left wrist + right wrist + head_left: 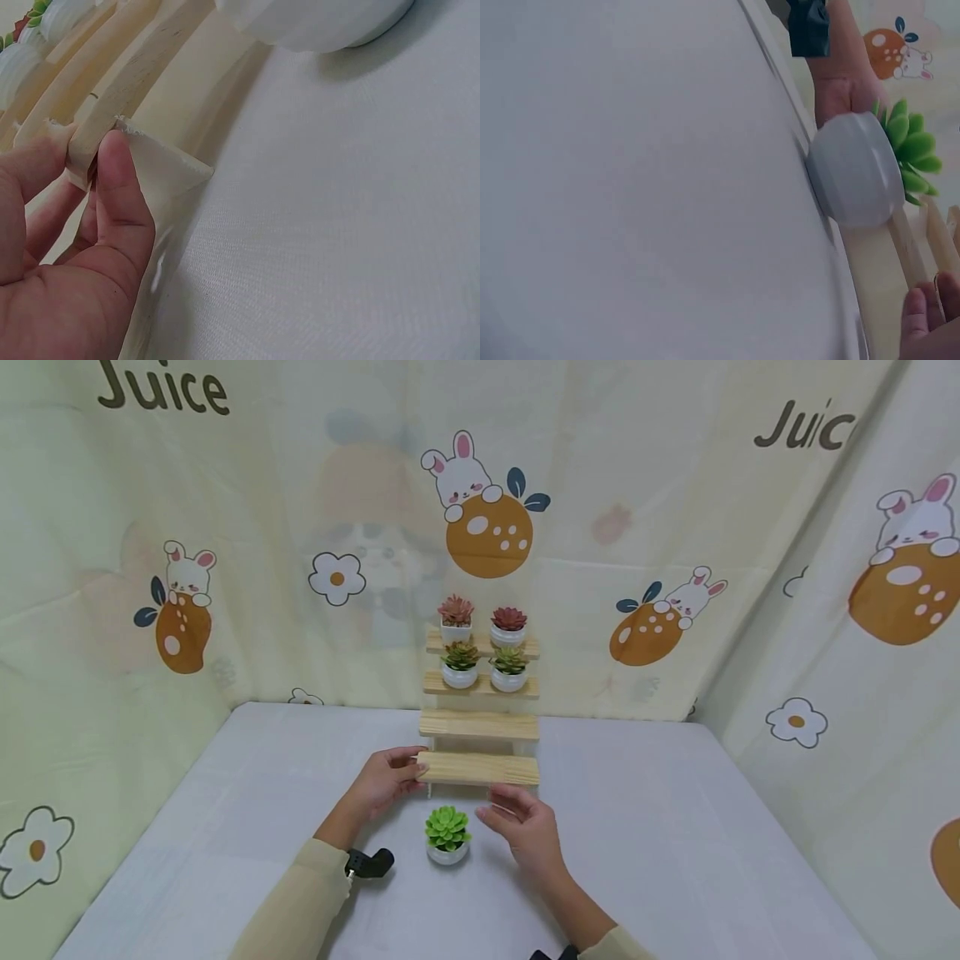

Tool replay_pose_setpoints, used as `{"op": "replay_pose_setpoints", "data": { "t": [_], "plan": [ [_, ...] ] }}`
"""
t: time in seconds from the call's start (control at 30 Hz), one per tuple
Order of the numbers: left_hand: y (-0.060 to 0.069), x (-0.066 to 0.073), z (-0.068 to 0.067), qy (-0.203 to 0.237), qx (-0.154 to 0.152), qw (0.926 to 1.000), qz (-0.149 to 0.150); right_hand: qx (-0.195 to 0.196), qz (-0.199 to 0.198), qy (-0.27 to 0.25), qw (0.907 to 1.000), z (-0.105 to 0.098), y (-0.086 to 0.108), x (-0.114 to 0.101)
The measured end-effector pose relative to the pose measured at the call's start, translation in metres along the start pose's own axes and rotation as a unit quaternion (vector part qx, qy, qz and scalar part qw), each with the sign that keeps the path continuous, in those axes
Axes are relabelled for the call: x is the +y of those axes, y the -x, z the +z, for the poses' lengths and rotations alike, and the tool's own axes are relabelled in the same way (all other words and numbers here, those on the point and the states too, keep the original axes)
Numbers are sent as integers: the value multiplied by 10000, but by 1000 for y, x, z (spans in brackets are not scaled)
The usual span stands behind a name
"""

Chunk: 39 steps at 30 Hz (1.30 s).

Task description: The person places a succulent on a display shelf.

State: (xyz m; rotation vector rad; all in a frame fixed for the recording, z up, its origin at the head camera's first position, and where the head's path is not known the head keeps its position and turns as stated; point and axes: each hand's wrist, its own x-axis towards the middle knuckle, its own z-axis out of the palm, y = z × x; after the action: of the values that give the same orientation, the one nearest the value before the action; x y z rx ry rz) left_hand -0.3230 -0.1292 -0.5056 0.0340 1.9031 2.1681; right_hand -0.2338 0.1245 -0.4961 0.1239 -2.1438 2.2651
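Observation:
A tiered wooden stand (480, 768) rises at the table's far middle. My left hand (386, 781) pinches the left end of its lowest board, thumb (120, 176) on one side and fingers on the other in the left wrist view. Just below that board's right part is my right hand (528, 831), fingers loosely bent with nothing held; whether its fingertips touch the board I cannot tell. Between the hands stands a bright green succulent (447, 827) in a white pot (855, 171), upright on the table, apart from both hands.
On the top tier sit a pink succulent (455, 614) and a dark red succulent (509, 622). Two greenish succulents, one brownish (460, 662) and one yellowish (509, 667), occupy the tier below. A printed curtain (652, 527) hangs behind the white-covered table (660, 827).

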Motion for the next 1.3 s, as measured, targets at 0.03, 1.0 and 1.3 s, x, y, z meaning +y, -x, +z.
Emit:
{"op": "replay_pose_setpoints", "data": {
  "t": [0.03,1.0,1.3],
  "plan": [
    [0,0,0,3,1,10000,-5,-120,70,54,9999,1,2,0],
    [2,3,2,-28,14,10000,26,-1507,96,819,9851,26,12,13],
    [1,3,1,32,-43,10000,21,-1514,170,929,9839,28,13,9]
  ]
}}
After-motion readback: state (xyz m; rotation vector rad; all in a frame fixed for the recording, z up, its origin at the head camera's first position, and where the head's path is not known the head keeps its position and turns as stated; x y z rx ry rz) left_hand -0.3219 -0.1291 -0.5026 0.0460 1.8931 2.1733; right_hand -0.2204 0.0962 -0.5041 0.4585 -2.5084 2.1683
